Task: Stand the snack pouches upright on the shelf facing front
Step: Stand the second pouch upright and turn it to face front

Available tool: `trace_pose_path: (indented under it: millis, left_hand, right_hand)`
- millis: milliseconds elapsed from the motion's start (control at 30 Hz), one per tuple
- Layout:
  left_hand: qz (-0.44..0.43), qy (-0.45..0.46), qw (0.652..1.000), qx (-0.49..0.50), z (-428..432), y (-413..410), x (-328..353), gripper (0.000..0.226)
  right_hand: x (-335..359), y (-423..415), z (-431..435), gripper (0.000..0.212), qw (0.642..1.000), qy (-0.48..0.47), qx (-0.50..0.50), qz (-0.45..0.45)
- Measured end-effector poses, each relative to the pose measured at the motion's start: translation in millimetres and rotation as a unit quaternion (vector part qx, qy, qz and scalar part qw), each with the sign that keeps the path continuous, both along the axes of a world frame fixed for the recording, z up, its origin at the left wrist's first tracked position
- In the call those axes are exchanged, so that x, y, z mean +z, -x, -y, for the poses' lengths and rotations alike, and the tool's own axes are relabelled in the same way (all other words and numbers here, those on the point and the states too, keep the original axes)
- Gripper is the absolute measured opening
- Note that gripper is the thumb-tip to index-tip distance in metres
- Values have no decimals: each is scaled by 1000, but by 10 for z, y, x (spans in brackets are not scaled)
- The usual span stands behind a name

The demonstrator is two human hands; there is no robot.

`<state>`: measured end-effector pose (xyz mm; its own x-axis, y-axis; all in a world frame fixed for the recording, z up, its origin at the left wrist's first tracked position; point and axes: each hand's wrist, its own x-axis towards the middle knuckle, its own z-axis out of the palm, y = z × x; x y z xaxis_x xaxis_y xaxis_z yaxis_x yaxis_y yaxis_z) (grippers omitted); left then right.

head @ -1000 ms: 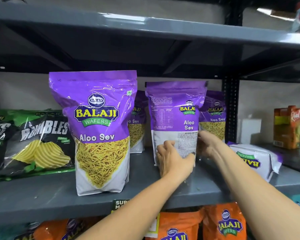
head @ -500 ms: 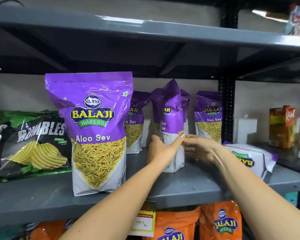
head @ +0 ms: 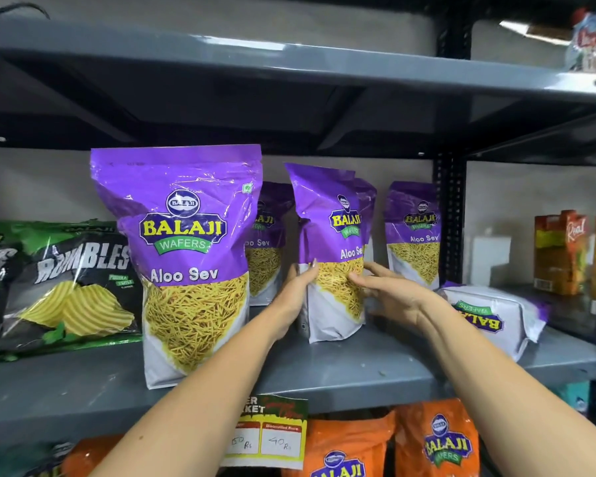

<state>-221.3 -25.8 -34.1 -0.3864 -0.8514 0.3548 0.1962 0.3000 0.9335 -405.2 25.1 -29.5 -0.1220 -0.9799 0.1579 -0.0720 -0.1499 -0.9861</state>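
A purple Aloo Sev pouch [head: 334, 242] stands on the grey shelf [head: 341, 370], its printed front turned mostly toward me and angled slightly right. My left hand [head: 298, 287] grips its left edge and my right hand [head: 389, 290] holds its right side. A larger purple Aloo Sev pouch [head: 186, 256] stands upright at the front left, facing forward. Two more purple pouches [head: 267, 242] [head: 413, 232] stand at the back. Another pouch [head: 492, 315] lies flat on its side at the right.
Black and green Rumbles chip bags [head: 69, 287] lie at the left. Juice cartons [head: 561, 253] stand at the far right beyond a black upright post [head: 449, 218]. Orange Balaji pouches [head: 434, 445] fill the shelf below, under a price tag [head: 269, 435].
The pouch in my hands has been rotated: its back label faced me, then its edge, and now its front shows. Both hands stayed on it and the view moved slightly closer.
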Motion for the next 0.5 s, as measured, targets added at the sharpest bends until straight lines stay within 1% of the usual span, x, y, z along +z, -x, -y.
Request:
trace_pose_path:
  millis: [67,133,200,267,333,400,433,467,500]
  left_hand:
    - [-41,-32,999,5,19,15,-18,50]
    - [-69,-48,996,32,57,51,-47,68]
    - [-89,-71,991,75,437,190,-232,87]
    - [-84,-96,988,91,1003,375,-487,100]
    - [-63,-107,988,91,1301,476,-637,108]
    - [-42,-100,989,98,1100,373,-542,115]
    - [-37,-93,990,99,755,258,-400,112]
    - [-36,-83,990,105,438,172,-282,105]
    - [-34,-62,991,113,157,105,-189,99]
  right_hand:
    - [12,-15,-10,93,1000,12,-20,-10]
    - [12,0,-35,91,1000,10,-26,-9]
    - [-3,33,-42,95,999,5,-32,-15]
    - [-3,33,-59,84,999,8,-40,-3]
    - [1,8,-86,73,999,15,-42,7]
    - [4,-18,-114,62,999,23,-34,7]
    - [4,-21,-122,56,999,25,-28,11]
    - [0,-21,-121,52,999,24,-22,15]
    - [-6,-28,-125,51,1000,20,-16,18]
